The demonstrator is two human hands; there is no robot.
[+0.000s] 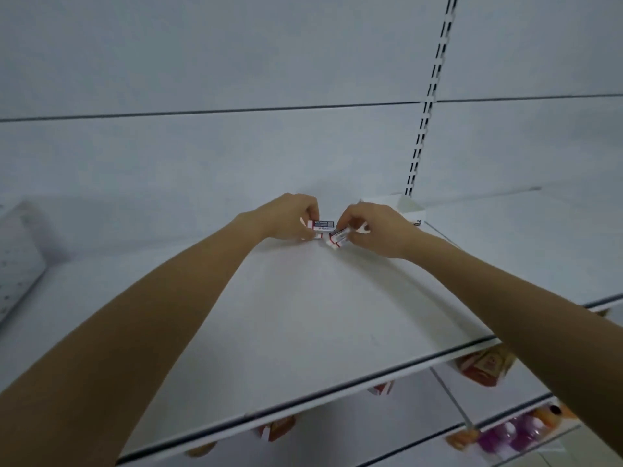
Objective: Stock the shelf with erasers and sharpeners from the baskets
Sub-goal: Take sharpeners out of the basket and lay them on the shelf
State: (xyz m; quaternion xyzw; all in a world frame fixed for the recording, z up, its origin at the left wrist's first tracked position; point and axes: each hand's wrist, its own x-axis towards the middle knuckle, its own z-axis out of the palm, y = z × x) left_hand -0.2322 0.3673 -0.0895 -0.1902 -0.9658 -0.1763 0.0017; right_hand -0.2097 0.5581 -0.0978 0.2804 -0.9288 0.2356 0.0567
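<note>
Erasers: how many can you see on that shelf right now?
2. The level eraser is held by the left hand near the back of the shelf. The tilted eraser is in the right hand, just beside it. The hands may hide more.

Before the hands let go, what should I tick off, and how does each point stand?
1. Left hand pinches the left eraser: ok.
2. Right hand pinches the right eraser: ok.
3. Both erasers are deep on the shelf, near the back wall: ok.
4. Erasers lined up: not ok, the right eraser sits askew to the level left eraser.
5. Erasers resting flat on the shelf surface: cannot tell.
</note>
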